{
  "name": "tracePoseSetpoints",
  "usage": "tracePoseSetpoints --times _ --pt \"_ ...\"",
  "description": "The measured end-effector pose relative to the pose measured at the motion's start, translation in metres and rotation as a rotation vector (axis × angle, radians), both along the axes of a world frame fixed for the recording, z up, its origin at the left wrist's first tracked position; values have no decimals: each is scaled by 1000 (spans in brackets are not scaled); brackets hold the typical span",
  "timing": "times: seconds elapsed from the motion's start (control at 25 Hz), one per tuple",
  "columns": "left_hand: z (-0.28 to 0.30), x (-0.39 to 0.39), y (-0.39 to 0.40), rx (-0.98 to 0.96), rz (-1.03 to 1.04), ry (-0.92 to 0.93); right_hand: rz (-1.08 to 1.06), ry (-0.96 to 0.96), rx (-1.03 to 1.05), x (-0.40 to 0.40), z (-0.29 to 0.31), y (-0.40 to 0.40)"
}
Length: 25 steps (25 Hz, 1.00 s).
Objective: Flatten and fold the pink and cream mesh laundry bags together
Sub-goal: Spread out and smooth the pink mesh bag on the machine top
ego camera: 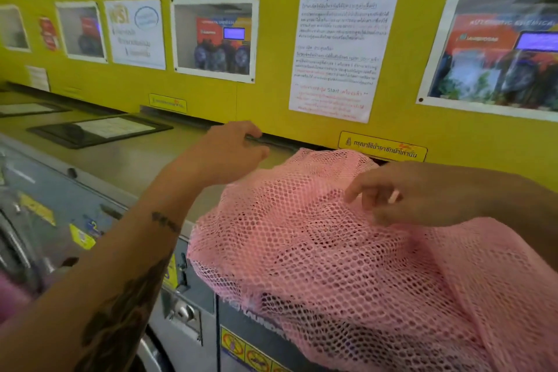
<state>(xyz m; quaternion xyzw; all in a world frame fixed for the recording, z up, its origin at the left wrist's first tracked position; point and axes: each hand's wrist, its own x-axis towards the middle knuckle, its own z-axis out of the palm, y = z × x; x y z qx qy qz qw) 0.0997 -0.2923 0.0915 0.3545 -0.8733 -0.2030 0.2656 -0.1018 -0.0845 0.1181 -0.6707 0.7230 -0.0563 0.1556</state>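
pink mesh bag (347, 251) hides any cream bag; left hand (229, 151) and right hand (401, 193) spread, empty.

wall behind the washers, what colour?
Yellow wall, covered with posters and notices. Clearest in the head view, the only view.

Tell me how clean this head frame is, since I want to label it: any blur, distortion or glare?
Head view: the wide lens bows the yellow wall and the washer top; the left hand and right hand are softly motion-blurred, as are the far posters; the pink mesh bag weave reads fairly sharp; lighting is even, with no strong glare.
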Motion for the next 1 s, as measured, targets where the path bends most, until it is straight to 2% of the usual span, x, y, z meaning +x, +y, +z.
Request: tracePoseSetpoints --times 0.08,0.2,0.32,0.44,0.52,0.6,0.8,0.88,1.0 --pt "-7 -18 26 -9 -186 3 -32 98 112 2 -8 2" --pt "-29 -49 50 -5 -393 -97 -49 84 41 1 -13 8" --pt "-47 -63 40 18 -382 -368 -141 82 -141 -19 -10 23" --pt "-43 -62 23 -26 -325 -518 -276 93 -175 -54 -6 53" --pt "-29 -63 26 -88 -300 -522 -363 122 -161 -82 -2 80" --pt "-10 -68 44 -172 -337 -440 -449 149 -146 -108 2 106" --pt "21 -107 138 -171 -657 -324 -572 23 -146 -154 3 159" --pt "21 -124 176 -149 -735 -350 -573 53 -71 -164 1 172" --pt "13 -145 217 -87 -743 -458 -602 39 144 -170 -9 185"
